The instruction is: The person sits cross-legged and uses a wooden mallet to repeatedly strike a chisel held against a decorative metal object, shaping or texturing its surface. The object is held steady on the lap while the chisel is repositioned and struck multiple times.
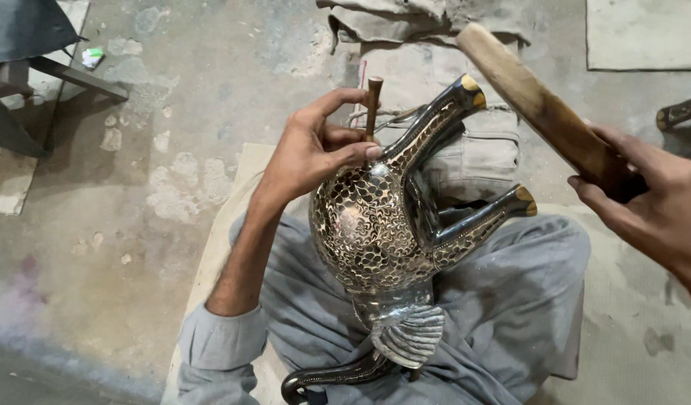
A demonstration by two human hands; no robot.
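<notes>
Item one: our left hand [315, 154], fingers closed around a slim brown punch [372, 105], which we hold upright, thumb and fingertips pinching its lower shaft. Its flat upper end stands clear above the hand; its lower tip is hidden behind the fingers, so we cannot tell exactly where it meets the metal.

Item two: directly beneath and to the right of that hand, touching the fingertips, a metal elephant figure [383, 232], lying belly-up across our lap. The rounded body is dark and covered in fine bright scale-like patterning. Two legs point up and to the right, each capped in a yellowish tip; the upper leg rises just beside the punch. The head with its ribbed ear sits lower, toward us, and the dark trunk curls off to the lower left.

Item three: our right hand [653, 202], well apart from the figure at the right edge, clamped on the handle of a wooden mallet [533, 101]. The pale, worn wooden head slants up and to the left, hanging above and to the right of the punch, not touching it.

Item four: grey trousers [503, 315] and a grey sleeve [222, 341], supporting the figure.

Item five: a pale mat [225, 217] under us, laid on a stained concrete floor [173, 97]; folded grey cloth [405, 22] lies beyond the figure.
</notes>
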